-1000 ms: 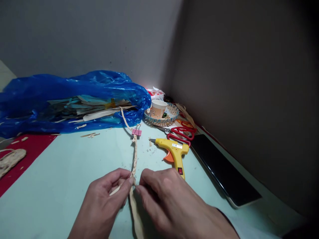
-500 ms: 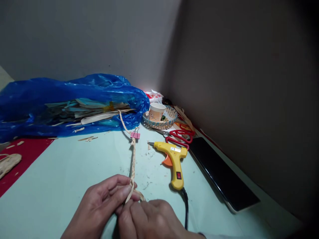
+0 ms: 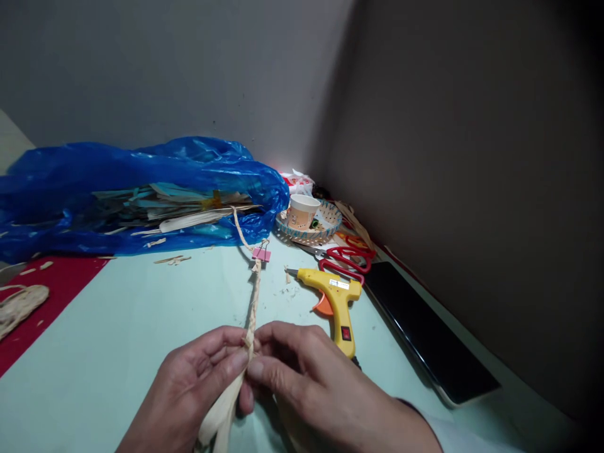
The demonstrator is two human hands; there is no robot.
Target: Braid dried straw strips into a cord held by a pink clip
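A pale braid of dried plant strips (image 3: 255,294) runs toward me from a pink binder clip (image 3: 261,254). My left hand (image 3: 193,384) pinches the braid's near end between thumb and fingers. From the other side my right hand (image 3: 306,377) closes on the same spot, its thumb pressed against the strips. Loose flat strips (image 3: 221,409) hang below the pinch, between the hands. Beyond the clip the cord continues to a blue plastic bag (image 3: 189,154). Right of the braid lies a yellow glue gun (image 3: 337,292), partly covered by my right hand.
Dried strips (image 3: 179,196) fill the blue bag. A woven basket (image 3: 309,236) holds a paper cup (image 3: 302,211). Red-handled scissors (image 3: 346,258) lie by a black-screened phone or tablet (image 3: 425,327). At left, a woven piece (image 3: 23,308) rests on red cloth (image 3: 61,289).
My right hand has come up from low in front and now pinches the braid beside my left hand. Loose strips now show below. The view has shifted slightly.
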